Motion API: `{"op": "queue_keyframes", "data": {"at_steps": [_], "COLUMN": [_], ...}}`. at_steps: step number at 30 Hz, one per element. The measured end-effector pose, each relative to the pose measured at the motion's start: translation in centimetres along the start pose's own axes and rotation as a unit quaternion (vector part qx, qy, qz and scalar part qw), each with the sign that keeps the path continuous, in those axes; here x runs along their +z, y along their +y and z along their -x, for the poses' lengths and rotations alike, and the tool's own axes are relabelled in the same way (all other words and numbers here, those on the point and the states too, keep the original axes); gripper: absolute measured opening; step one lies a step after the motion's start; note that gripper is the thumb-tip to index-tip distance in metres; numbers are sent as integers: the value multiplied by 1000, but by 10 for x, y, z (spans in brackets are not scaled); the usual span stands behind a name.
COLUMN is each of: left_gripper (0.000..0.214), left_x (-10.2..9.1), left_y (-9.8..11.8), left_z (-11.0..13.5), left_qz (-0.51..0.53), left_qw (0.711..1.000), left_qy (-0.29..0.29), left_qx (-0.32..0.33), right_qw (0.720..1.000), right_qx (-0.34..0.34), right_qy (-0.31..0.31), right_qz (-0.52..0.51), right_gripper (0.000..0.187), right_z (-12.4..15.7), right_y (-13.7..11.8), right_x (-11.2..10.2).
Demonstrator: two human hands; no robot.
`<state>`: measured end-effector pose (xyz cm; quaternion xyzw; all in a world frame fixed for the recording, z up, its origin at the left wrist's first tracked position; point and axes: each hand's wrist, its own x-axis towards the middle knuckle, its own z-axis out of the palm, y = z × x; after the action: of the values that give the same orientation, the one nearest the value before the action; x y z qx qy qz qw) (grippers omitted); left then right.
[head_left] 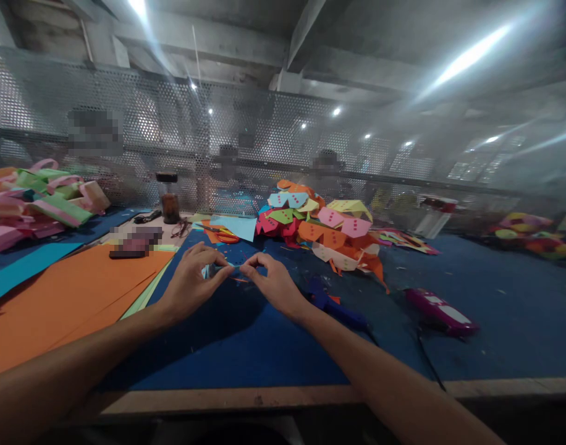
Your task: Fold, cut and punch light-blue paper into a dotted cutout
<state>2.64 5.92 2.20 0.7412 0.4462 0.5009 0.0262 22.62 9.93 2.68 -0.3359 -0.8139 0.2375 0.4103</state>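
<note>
Above the blue-covered table (209,352), my left hand (193,278) and my right hand (274,281) face each other with thumbs and forefingers pinched. Between them runs a small light-blue piece of paper (236,266), gripped at both ends and partly hidden by the fingers. More light blue shows inside my left palm. Just beyond my hands lie orange-handled scissors (225,235) and a light-blue paper sheet (239,226). A dark-blue glue gun (338,309) rests beside my right wrist.
Folded coloured paper shapes (329,228) are heaped behind my right hand. Orange sheets (79,296) and a phone (137,242) lie left, near a dark-lidded bottle (170,201). A purple device (440,312) with a cord sits right. Perforated metal panels (264,136) stand behind.
</note>
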Motion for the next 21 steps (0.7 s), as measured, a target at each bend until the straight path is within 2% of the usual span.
{"op": "queue_keyframes", "data": {"at_steps": [7,13,21], "left_gripper": [16,17,16], "left_x": [-2,-1,-2], "left_y": [0,-1,0], "left_z": [0,-1,-1], "left_qz": [25,23,26], "left_qw": [999,1000,1000], "left_qy": [-20,-14,-11], "left_qx": [2,9,14], "right_qw": [1000,1000,1000], "right_qx": [-2,8,-2], "right_qy": [-13,-23,-22], "right_qz": [22,-5,-5], "right_gripper": [19,20,36], "right_z": [1,0,0], "right_y": [-2,-2,-2], "right_x": [0,-2,-1]}}
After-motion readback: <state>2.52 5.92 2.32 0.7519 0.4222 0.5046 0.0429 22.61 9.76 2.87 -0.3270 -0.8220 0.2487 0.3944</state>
